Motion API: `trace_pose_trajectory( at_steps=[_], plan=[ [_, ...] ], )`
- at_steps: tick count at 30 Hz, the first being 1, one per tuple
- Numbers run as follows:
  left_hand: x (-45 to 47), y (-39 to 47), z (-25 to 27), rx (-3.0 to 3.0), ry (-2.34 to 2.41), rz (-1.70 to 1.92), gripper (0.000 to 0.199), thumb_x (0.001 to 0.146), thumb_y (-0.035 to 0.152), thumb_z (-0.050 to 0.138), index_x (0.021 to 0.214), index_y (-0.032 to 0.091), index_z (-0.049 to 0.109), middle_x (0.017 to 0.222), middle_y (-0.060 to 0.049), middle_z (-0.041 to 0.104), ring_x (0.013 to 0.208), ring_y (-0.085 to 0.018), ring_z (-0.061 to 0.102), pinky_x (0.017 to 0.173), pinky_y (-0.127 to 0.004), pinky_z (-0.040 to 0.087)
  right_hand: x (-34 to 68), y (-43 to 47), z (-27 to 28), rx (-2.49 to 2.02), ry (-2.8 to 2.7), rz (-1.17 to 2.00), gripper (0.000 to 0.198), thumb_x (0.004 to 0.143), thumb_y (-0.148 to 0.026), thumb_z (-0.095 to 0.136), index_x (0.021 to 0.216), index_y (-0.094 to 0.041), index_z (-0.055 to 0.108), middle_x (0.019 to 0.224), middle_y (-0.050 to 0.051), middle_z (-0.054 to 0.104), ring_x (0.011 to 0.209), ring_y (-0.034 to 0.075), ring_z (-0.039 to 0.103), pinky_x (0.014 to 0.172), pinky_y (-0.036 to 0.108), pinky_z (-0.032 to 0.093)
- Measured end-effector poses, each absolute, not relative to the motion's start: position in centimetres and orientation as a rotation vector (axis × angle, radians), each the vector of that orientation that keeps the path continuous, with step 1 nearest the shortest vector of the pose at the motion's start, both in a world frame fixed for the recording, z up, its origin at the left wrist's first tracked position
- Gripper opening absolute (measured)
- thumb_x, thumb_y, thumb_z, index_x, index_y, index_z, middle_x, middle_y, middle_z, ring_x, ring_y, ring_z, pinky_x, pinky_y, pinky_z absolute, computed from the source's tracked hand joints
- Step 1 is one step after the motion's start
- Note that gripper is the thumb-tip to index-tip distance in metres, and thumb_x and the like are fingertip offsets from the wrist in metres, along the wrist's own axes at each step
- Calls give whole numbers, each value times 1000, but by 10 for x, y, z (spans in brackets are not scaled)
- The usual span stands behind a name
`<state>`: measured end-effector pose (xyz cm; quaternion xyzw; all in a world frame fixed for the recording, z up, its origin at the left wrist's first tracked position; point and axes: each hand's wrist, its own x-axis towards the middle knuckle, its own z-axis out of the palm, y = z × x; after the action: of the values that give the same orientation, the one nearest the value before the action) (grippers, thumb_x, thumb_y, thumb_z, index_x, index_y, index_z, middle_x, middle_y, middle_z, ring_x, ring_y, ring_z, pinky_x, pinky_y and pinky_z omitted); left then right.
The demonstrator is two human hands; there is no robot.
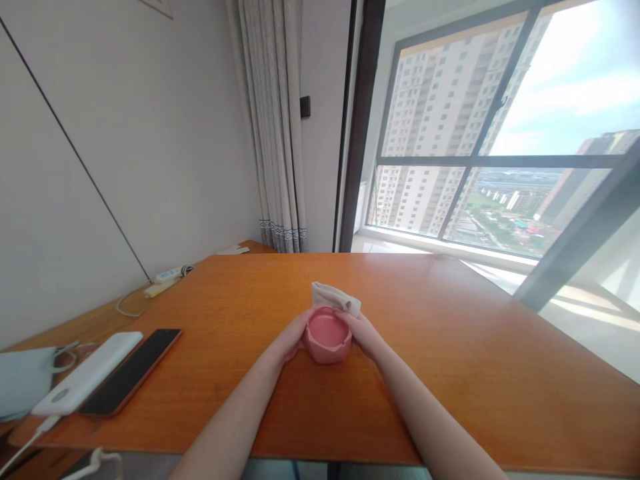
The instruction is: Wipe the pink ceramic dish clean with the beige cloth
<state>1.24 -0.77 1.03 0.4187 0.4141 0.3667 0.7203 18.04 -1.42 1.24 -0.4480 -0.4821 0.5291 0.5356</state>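
Near the middle of the table, both hands are around a pink faceted ashtray (328, 331) with a notched rim, its open top tipped towards me. My left hand (295, 335) is closed on its left side. On the right side, my right hand (362, 331) lays its thumb over the rim. A folded pale grey cloth (334, 297) rises behind the ashtray, against the fingers of my right hand. The ashtray hides most of the fingertips of both hands.
On the left of the brown wooden table (440, 373) lie a phone (131, 373) and a white power bank (90, 372) with a cable plugged in. A power strip (168, 275) sits by the wall. A curtain (273, 127) and large window are beyond.
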Motion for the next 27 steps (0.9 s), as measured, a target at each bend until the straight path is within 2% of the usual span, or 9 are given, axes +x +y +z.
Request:
trace_pose_trajectory(
  at_steps=[4,7,11,17,23,27],
  plan=[
    [16,-6,5,913,981,911,48,77,54,54,104,16,66,101,-9,69,93,-25,61,70,-29,46,178,-16,15,-1101,-1059,1371,40,71,-43,64,104,-21,65,106,7,68,105,28,60,95,44,44],
    [18,-6,6,859,936,921,46,77,50,56,106,16,66,99,-8,70,93,-24,62,72,-29,47,179,-12,13,-1098,-1017,1361,40,72,-49,62,103,-22,66,106,6,68,106,28,60,95,45,44],
    [17,-5,13,742,828,979,47,79,50,54,113,17,62,109,-8,67,98,-23,61,74,-29,49,182,-4,9,-1048,-909,1295,42,75,-48,57,108,-23,63,113,5,66,111,27,57,97,43,45],
    [13,-3,16,748,750,1084,49,80,45,57,124,26,51,126,-6,56,100,-20,59,69,-27,52,178,-1,-2,-1034,-894,1240,49,74,-48,60,116,-23,59,125,3,58,120,23,50,104,38,39],
    [17,-10,18,732,604,1060,51,80,37,61,127,28,46,131,-7,51,106,-21,57,82,-35,52,177,-6,2,-1063,-918,1156,48,74,-47,61,116,-24,60,123,3,60,120,22,50,104,36,38],
    [19,-13,16,768,537,1058,51,78,29,65,125,29,48,133,-6,50,111,-22,54,90,-40,48,174,-7,3,-1059,-973,1141,49,74,-47,60,117,-24,59,128,2,55,125,22,45,108,36,32]
  ],
)
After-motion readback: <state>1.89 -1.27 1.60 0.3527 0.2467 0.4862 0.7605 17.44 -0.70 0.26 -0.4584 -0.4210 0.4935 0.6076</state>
